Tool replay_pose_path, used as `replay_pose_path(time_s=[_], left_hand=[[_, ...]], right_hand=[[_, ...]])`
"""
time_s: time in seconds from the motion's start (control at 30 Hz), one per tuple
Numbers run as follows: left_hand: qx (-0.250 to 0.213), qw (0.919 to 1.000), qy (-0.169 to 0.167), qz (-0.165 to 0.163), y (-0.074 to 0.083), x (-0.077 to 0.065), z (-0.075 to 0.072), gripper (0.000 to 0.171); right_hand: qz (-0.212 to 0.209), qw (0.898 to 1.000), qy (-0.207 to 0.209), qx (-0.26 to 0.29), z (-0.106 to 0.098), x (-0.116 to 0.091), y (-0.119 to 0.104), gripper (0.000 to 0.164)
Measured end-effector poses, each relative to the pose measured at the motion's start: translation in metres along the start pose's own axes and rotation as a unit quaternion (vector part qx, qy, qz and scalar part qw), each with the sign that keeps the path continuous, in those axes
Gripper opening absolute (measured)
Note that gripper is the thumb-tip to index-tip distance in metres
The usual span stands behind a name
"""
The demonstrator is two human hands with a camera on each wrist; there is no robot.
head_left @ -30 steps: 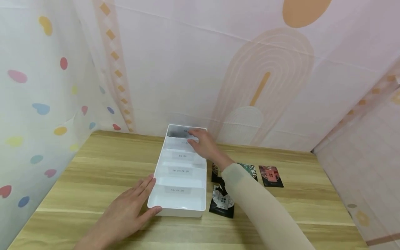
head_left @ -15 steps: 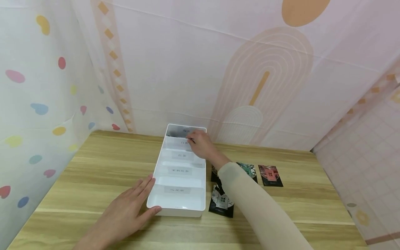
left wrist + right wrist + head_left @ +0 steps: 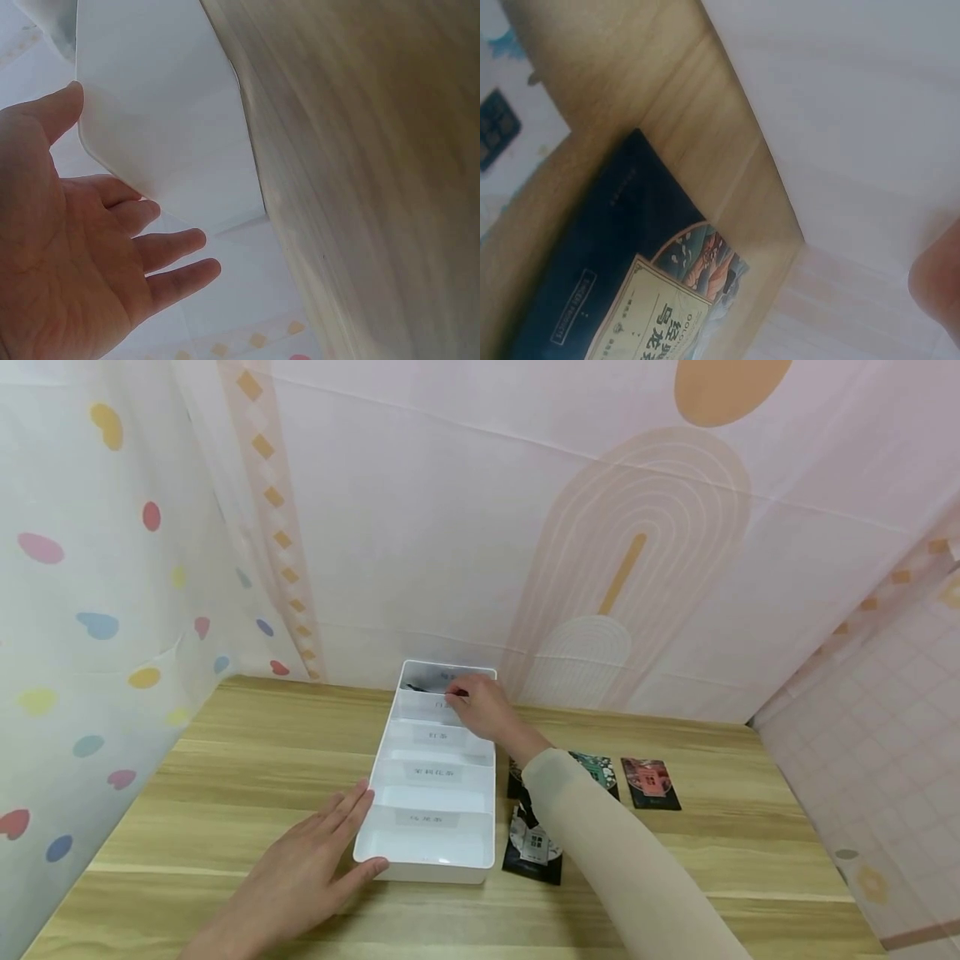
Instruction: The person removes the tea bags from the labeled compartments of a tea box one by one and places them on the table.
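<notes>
A long white box (image 3: 433, 872) with a row of labelled compartments stands on the wooden table. My left hand (image 3: 303, 860) rests along its left side near the front corner, fingers straight and thumb at the front edge. In the left wrist view, the fingertips of this left hand (image 3: 97, 232) lie along the box's edge. Over the farthest compartments, my right hand (image 3: 483, 708) has its thumb and forefinger pinched together on a dark edge. A black packet (image 3: 414, 687) shows in the farthest compartment, mostly hidden by the divider and that hand.
Right of the box lie a silver-and-black tea packet (image 3: 532, 846), a green one (image 3: 597, 768) and a red one (image 3: 651, 781). A dark blue oolong tea packet (image 3: 607, 240) is partly behind the right sleeve (image 3: 622, 852). A patterned curtain (image 3: 420, 527) hangs behind the table.
The right hand's fingers have gone from spread over the farthest compartment to pinched at its divider. More of the black packet now shows there. The left hand stays at the box's side.
</notes>
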State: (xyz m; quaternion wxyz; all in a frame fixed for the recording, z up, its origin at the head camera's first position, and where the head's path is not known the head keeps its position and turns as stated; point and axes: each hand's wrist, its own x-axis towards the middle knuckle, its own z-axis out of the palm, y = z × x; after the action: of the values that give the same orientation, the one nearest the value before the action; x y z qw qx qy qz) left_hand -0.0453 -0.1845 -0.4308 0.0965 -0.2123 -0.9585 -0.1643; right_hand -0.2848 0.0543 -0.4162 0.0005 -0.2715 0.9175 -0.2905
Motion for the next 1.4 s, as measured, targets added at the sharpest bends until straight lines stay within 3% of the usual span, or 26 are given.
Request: replay_pose_path(time_s=[0.2,0.67,0.93,1.4], left_hand=[[0.002,1.0,0.004,0.002,0.001,0.0,0.0,0.08],[0.001,1.0,-0.005,-0.002,0.002,0.002,0.0,0.081],[-0.002,0.9999,-0.01,-0.006,0.001,0.003,0.0,0.081],[-0.001,0.9998,-0.015,-0.011,-0.002,0.009,0.002,0.08]], right_hand=[[0.001,0.999,0.022,0.049,0.0,-0.002,-0.001,0.012],[0.016,0.988,0.091,0.125,-0.012,-0.006,0.004,0.017],[0.017,0.982,0.115,0.149,-0.029,-0.009,0.002,0.016],[-0.025,0.969,0.178,0.168,-0.063,-0.016,0.001,0.013]])
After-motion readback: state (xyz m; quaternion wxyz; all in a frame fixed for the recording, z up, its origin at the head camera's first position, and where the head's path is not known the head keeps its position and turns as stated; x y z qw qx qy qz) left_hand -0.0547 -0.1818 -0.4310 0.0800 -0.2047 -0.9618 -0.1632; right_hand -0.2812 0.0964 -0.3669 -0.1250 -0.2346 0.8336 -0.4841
